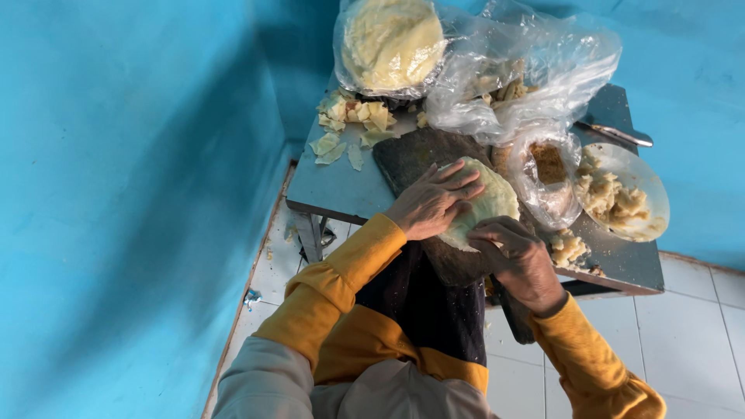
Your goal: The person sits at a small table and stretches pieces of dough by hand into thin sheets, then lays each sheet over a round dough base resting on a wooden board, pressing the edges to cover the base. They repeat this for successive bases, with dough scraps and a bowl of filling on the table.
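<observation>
A pale green cabbage piece lies on a dark round cutting board on a small grey table. My left hand lies flat on top of the cabbage, fingers spread. My right hand is closed at the cabbage's near edge, around what looks like a dark knife handle; the blade is hidden. Both arms wear yellow sleeves.
Cabbage scraps lie at the table's far left. A bagged round pale lump and crumpled clear plastic bags fill the back. A plate of pale mash sits right, a knife behind it. Blue walls close in; white tiled floor below.
</observation>
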The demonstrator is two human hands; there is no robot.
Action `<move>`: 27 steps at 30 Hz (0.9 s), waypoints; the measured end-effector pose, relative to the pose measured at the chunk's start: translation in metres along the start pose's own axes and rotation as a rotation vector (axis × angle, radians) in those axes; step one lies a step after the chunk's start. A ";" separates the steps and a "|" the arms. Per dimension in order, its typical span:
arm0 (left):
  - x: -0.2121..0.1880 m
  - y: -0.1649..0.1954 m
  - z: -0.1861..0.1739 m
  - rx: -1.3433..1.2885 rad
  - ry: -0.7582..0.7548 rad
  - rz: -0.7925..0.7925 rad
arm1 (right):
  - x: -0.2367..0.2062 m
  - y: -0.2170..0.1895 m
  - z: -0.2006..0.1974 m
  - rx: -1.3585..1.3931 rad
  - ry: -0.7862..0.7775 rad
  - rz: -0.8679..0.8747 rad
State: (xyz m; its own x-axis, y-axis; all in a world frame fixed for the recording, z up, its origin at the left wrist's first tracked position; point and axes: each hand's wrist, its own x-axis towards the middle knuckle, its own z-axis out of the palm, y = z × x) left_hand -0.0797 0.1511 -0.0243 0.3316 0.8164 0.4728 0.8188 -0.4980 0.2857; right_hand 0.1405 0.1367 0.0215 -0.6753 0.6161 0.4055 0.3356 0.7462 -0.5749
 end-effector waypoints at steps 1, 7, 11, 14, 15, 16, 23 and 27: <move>0.000 0.000 -0.001 0.021 -0.009 0.003 | 0.001 0.001 -0.002 0.093 -0.012 0.066; -0.004 0.004 0.002 0.010 0.039 -0.031 | -0.011 0.006 0.004 -0.088 -0.013 -0.146; -0.007 0.005 0.001 0.083 0.003 -0.017 | -0.016 0.010 0.002 -0.189 -0.051 -0.174; -0.008 0.007 -0.002 0.115 -0.082 -0.035 | -0.014 0.012 -0.002 -0.101 -0.073 -0.167; -0.008 0.007 -0.003 0.143 -0.073 -0.026 | -0.012 0.012 -0.002 -0.163 -0.047 -0.196; -0.009 0.008 -0.003 0.169 -0.064 -0.017 | -0.010 0.011 -0.002 -0.226 -0.021 -0.224; -0.015 0.003 0.005 0.194 0.005 0.001 | 0.035 0.018 -0.043 -0.105 -0.111 0.017; -0.017 -0.003 0.004 0.076 0.135 0.017 | 0.106 0.025 -0.072 -0.148 -0.036 0.094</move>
State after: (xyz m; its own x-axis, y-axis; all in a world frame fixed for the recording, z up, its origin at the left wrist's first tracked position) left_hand -0.0856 0.1395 -0.0368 0.2837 0.7587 0.5865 0.8482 -0.4838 0.2155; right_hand 0.1243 0.2393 0.1008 -0.6588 0.6773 0.3275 0.4893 0.7164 -0.4973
